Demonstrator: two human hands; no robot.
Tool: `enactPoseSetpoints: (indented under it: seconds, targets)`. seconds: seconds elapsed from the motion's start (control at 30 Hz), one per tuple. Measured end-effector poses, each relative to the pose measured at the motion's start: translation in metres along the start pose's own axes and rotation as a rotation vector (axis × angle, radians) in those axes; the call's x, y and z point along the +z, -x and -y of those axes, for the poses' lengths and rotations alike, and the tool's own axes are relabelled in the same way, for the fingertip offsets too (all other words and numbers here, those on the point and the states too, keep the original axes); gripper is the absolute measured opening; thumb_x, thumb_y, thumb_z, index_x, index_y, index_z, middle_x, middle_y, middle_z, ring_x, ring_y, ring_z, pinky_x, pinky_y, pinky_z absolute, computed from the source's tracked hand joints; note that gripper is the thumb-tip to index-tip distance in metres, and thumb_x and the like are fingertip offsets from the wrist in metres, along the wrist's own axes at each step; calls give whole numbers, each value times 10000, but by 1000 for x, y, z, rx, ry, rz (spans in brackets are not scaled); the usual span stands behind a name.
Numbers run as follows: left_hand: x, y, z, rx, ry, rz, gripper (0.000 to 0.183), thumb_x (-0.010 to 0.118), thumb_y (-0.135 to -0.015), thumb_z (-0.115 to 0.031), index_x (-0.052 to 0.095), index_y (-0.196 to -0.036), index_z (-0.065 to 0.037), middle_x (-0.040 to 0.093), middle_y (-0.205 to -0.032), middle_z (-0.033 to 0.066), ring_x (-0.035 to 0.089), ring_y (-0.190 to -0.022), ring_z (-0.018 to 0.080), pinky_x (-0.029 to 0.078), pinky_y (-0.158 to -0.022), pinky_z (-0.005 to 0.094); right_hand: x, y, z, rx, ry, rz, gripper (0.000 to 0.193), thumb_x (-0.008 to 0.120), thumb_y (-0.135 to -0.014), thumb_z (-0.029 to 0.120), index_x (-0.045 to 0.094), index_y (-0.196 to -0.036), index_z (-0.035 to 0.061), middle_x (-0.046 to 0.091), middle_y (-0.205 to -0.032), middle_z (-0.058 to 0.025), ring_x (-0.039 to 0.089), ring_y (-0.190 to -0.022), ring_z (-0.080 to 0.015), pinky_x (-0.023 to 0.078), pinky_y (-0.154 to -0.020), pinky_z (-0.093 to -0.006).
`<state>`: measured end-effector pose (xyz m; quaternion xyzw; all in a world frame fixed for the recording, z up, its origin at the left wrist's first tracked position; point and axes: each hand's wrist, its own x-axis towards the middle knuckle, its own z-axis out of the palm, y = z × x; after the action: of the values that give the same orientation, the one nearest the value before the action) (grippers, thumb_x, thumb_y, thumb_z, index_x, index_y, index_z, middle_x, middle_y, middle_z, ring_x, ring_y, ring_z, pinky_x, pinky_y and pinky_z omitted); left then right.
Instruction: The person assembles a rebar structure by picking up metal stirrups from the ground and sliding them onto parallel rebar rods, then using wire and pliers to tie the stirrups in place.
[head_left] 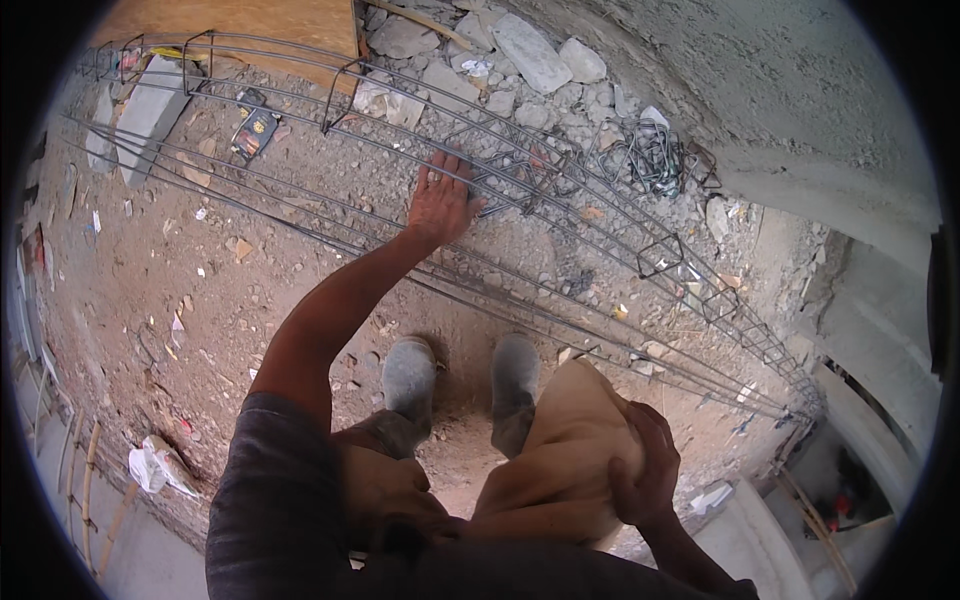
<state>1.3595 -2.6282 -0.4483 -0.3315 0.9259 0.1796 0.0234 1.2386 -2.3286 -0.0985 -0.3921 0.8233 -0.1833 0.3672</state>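
A long cage of steel reinforcing bars (590, 190), tied with square stirrups (660, 256), runs from the upper left to the lower right in front of me. My left hand (442, 203) reaches out to the near bars of this cage, palm down and fingers stretched out. Several loose-looking straight steel bars (480, 291) pass beneath my left forearm, between the cage and my boots. My right hand (648, 465) rests on my bent right knee, thumb apart from the fingers, with nothing in it.
Rubble (530, 55) lies beyond the cage along a rough concrete wall (760, 90). A heap of bent stirrups (645, 155) sits there too. At the left are a plywood sheet (250, 25), a concrete block (150, 120) and a dark printed packet (256, 127). My grey boots (409, 376) stand on dirt.
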Motion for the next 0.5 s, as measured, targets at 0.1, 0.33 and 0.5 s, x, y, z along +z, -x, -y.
enactPoseSetpoints:
  seconds: [0.1,0.33,0.5]
  targets:
    - [24,-27,5,52,44,-158,743,575,-882,-511,408,-1338,52,228,-1494,218,145,-1417,416,97,-1137,577,22,-4,-6,-104,-41,-209,650,577,-843,443,523,-1215,-88,553,-1154,-327,583,-1040,-444,497,-864,-484]
    - [47,-32,-5,-9,190,-126,548,629,-841,-428,603,-1179,3,247,-1478,174,88,-1424,422,84,-1112,612,26,-5,4,-197,69,-71,658,558,-844,513,578,-1155,-66,591,-1127,-273,598,-1004,-398,503,-796,-448]
    - [48,-26,-4,-85,244,-270,449,691,-772,-320,641,-1112,-32,348,-1423,128,155,-1406,412,95,-1088,629,6,-86,-30,141,-423,0,264,606,-939,118,609,-1163,-21,689,-965,-96,617,-798,-120,509,-733,-299]
